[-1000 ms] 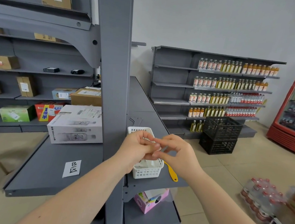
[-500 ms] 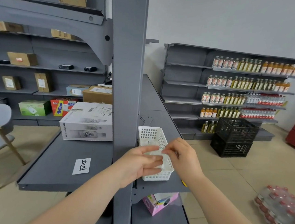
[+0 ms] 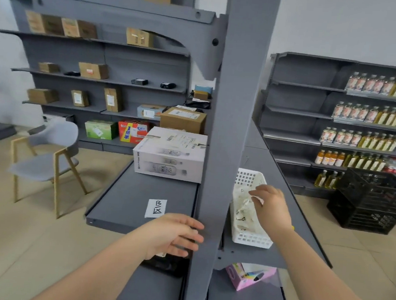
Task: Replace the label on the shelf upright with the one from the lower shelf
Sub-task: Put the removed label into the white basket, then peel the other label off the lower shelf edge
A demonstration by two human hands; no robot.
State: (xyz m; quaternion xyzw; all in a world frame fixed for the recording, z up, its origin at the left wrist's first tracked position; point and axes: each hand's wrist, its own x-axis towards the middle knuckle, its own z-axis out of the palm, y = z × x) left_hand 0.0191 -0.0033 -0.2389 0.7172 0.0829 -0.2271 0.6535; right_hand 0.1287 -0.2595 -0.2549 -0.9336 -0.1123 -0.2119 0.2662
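On the grey shelf (image 3: pixel 125 205) left of the shelf upright (image 3: pixel 227 133) lies the white label (image 3: pixel 155 208), flat and untouched.
Left hand (image 3: pixel 172 237) hovers below it, fingers spread, holding nothing; right hand (image 3: pixel 271 207) pinches crumpled white paper (writing unreadable) over the white basket (image 3: pixel 249 238).

**Even indoor light, soft focus, wide-angle bend**

The room is bright and evenly lit, with no hard glare. Shadows are faint: a soft one under the chair (image 3: pixel 46 153) and a dim band beneath the shelf (image 3: pixel 139 207) front edge. The whole picture is slightly soft. The left hand (image 3: pixel 172 236) shows motion smear at its fingers, and the right hand (image 3: pixel 269 204) is blurred too. Lens distortion tilts the upright (image 3: pixel 232 129) and bows shelving near the edges. The bottles (image 3: pixel 374 115) at far right lack fine detail.
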